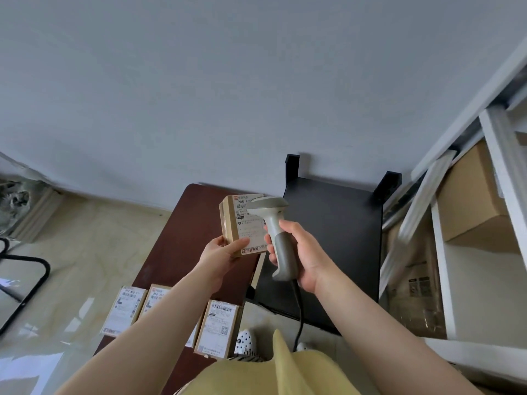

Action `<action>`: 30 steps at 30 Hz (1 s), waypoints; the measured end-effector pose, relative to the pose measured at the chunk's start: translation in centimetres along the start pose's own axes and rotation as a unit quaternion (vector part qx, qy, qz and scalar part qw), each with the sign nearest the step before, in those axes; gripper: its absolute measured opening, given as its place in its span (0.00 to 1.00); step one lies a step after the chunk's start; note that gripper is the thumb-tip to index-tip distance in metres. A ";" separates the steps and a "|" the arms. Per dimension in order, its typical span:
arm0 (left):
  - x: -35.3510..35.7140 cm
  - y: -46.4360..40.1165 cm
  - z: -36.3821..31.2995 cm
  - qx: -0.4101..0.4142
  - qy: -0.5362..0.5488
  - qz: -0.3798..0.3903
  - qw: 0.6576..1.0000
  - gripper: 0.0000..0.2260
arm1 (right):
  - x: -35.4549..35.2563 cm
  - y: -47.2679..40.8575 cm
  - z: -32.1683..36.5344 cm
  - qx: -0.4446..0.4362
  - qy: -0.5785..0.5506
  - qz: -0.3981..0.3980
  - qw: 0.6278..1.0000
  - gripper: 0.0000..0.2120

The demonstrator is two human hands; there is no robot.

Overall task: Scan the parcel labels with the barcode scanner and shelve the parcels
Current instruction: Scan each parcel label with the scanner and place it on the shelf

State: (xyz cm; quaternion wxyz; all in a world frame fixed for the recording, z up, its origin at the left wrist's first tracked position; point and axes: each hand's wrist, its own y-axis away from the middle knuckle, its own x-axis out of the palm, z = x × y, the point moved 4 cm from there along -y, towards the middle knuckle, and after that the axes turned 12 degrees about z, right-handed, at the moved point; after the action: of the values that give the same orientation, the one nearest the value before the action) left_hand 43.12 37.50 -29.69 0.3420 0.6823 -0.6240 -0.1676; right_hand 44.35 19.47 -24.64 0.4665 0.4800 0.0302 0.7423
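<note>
The left hand (221,250) grips the cardboard parcel (242,223) by its lower edge above the brown table (182,232), label up. The right hand (302,252) is wrapped around the barcode scanner (275,232) – its head overlaps the label. Best to draw the scanner back and aim squarely at the barcode – keeping the parcel steady.

- The left hand (221,252) is raised in front of the body, palm turned up, thumb lying across the near face of a small parcel (242,220) and fingers curled under it.
- The left forearm runs bare from the lower left up to the wrist.
- The right hand (299,252) is wrapped around the grip of a barcode scanner (273,223), fingers curled round the handle, forefinger up near the trigger.
- The right forearm comes in from the lower right, wrist bent slightly inward.
- The two hands are just beside each other, not touching.
</note>
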 end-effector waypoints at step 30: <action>-4.0 0.6 -3.0 0.030 -0.106 0.007 0.994 0.22 | -4.2 2.8 3.2 -0.018 0.418 0.093 0.903 0.22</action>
State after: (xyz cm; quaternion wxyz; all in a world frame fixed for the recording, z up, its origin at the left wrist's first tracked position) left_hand 43.97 42.15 -28.00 0.2547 0.6663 -0.6661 -0.2176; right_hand 45.28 13.56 -24.43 0.3482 0.1174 0.1642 0.9154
